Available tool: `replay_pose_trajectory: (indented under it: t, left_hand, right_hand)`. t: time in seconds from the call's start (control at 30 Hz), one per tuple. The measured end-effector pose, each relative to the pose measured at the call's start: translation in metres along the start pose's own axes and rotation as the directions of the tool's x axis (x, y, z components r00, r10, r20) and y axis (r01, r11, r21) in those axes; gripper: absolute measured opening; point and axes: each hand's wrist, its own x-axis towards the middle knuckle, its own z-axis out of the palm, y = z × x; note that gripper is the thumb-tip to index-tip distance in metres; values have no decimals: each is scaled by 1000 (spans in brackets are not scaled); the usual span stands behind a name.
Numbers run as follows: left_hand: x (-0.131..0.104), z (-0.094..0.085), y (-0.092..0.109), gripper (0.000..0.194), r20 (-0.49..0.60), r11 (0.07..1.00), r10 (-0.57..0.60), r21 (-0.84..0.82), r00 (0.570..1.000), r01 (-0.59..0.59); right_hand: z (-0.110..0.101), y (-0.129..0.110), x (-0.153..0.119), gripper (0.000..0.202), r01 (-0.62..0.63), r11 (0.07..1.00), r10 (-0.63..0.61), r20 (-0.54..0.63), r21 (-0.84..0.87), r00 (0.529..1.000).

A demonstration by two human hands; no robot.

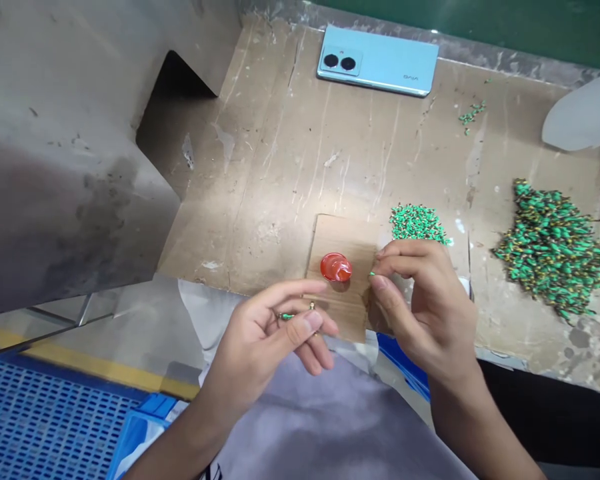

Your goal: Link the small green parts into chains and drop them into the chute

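Green small pieces lie in two heaps on the brown surface [290, 167]: a small heap [416, 223] just beyond the right hand [420, 300] and a big heap [553, 250] well to the right of it. The right hand pinches one green piece [373, 273] between thumb and forefinger. The left hand [275, 333] grips one thin green part [286, 316] with a metal tip. One red cap [336, 267] stands between the hands, on a cardboard square [347, 310]. One blue phone [377, 60] lies far beyond them.
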Motion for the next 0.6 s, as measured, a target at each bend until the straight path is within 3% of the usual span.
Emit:
replay_pose_trajectory:
  t: [0.17,0.43,0.6]
  left_hand:
    - [6,-4,2,3,-23,997,36,-74,999,-37]
    - [5,-6,-4,12,-28,997,70,15,997,-69]
    - [7,-8,-6,8,-36,994,103,40,994,-102]
  right_hand:
    - [6,7,4,10,35,998,-33,34,-56,999]
    - [14,11,1,15,57,995,-60,-35,-85,998]
    - [14,10,4,14,68,996,-68,-8,-56,998]
